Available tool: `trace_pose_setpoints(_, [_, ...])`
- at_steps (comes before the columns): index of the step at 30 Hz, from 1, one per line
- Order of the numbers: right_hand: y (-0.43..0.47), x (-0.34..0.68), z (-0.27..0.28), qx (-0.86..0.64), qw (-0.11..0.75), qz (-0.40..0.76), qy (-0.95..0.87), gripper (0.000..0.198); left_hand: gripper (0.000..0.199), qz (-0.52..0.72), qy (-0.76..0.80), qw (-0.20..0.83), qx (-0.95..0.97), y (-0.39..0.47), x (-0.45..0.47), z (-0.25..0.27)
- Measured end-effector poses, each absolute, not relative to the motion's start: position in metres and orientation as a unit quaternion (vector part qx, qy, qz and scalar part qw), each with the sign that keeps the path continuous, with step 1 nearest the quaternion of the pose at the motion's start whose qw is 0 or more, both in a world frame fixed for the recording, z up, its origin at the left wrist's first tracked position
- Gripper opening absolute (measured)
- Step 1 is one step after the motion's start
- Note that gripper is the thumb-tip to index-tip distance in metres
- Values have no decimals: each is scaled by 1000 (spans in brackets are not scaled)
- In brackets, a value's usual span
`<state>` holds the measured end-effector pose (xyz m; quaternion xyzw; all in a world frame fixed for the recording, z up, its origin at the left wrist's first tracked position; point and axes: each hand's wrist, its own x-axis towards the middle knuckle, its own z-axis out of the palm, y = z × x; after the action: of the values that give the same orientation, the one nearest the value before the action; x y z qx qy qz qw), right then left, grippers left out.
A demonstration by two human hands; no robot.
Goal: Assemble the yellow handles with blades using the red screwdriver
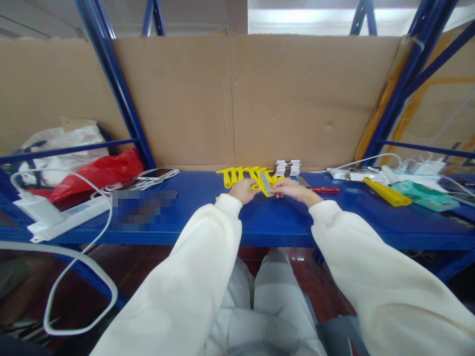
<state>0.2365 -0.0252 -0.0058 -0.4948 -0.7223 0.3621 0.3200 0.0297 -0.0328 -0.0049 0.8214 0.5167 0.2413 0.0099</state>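
Note:
Both my hands meet over the blue table around a yellow T-shaped scraper (264, 191) that has a flat grey strip (266, 183) along its head. With closed fingers, my left hand (242, 191) grips the yellow handle side. My right hand (291, 190) pinches the lower right end of the grey strip between thumb and fingers. Behind them lies a row of several more yellow scrapers (234, 176), partly hidden by my hands. A stack of small white boxes (287, 167) stands just beyond my right hand. To its right rests a red-handled screwdriver (325, 190).
Cardboard (297, 99) walls off the table's back. A phone (158, 174), a red bag (100, 173) and a white power strip (67, 217) with a looping cable are on the left. A yellow tube (388, 193) and a green packet (425, 195) lie on the right.

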Motion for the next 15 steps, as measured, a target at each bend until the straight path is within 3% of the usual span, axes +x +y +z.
trace_pose_setpoints(15, [-26, 234, -11, -465, 342, 419, -700, 30, 28, 240, 489, 2, 839, -32, 29, -5])
